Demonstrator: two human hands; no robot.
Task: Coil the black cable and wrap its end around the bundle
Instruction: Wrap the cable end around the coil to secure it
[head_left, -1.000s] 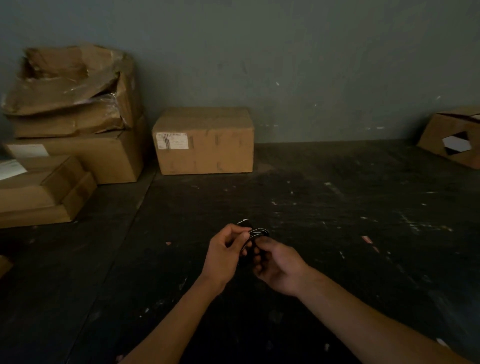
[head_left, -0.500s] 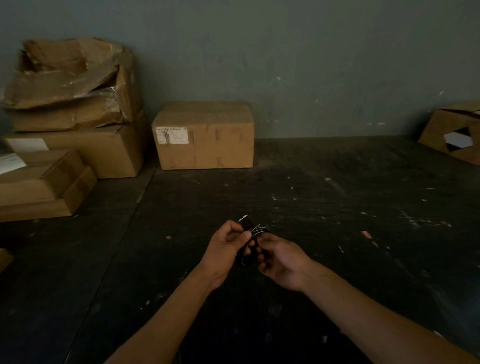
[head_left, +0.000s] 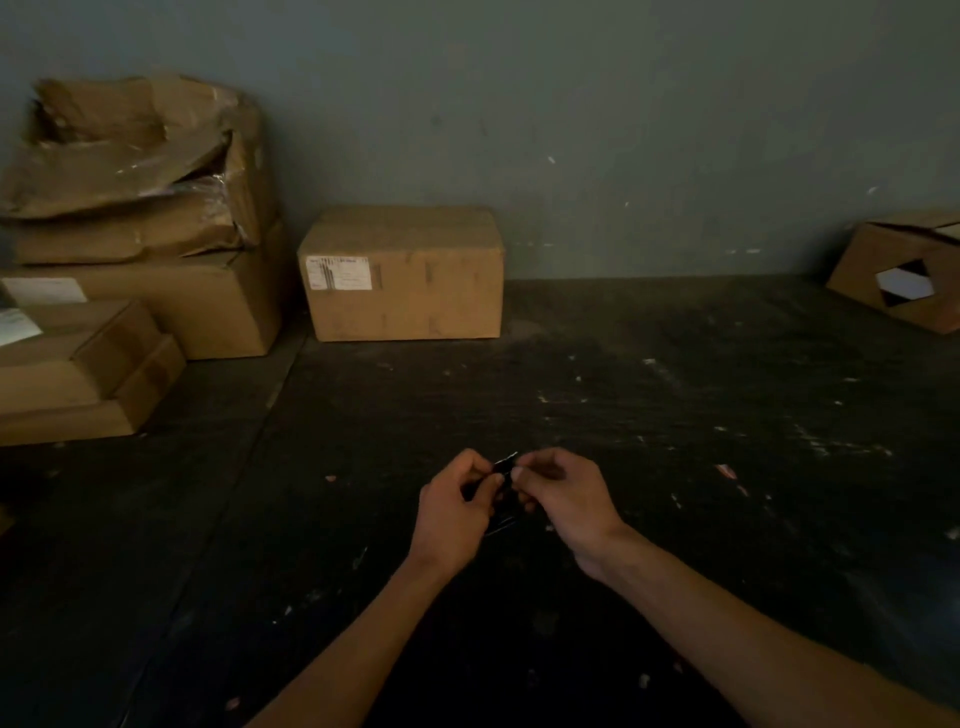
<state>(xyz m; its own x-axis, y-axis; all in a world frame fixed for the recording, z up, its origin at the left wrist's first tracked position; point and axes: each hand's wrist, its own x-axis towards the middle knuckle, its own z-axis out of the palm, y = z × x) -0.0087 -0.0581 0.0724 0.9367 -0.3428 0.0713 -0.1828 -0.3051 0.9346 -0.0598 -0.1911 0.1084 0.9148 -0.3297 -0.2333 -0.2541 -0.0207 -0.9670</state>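
A small bundle of black cable (head_left: 503, 488) is held between both hands above the dark floor, mostly hidden by fingers. My left hand (head_left: 453, 508) grips the bundle from the left with curled fingers. My right hand (head_left: 569, 500) pinches it from the right, thumb and forefinger near the top, where a short shiny end of the cable sticks up. A few strands show below the fingers. The scene is dim, so the coil's shape is hard to make out.
A closed cardboard box (head_left: 402, 273) stands against the grey wall ahead. Stacked and torn cardboard boxes (head_left: 130, 234) fill the left side. Another box (head_left: 904, 270) lies at the far right. The dark floor (head_left: 675, 415) is speckled with pale flecks.
Both hands have closed in tighter on the bundle. My right hand has turned over so that its back faces up and its fingers pinch the top of the cable.
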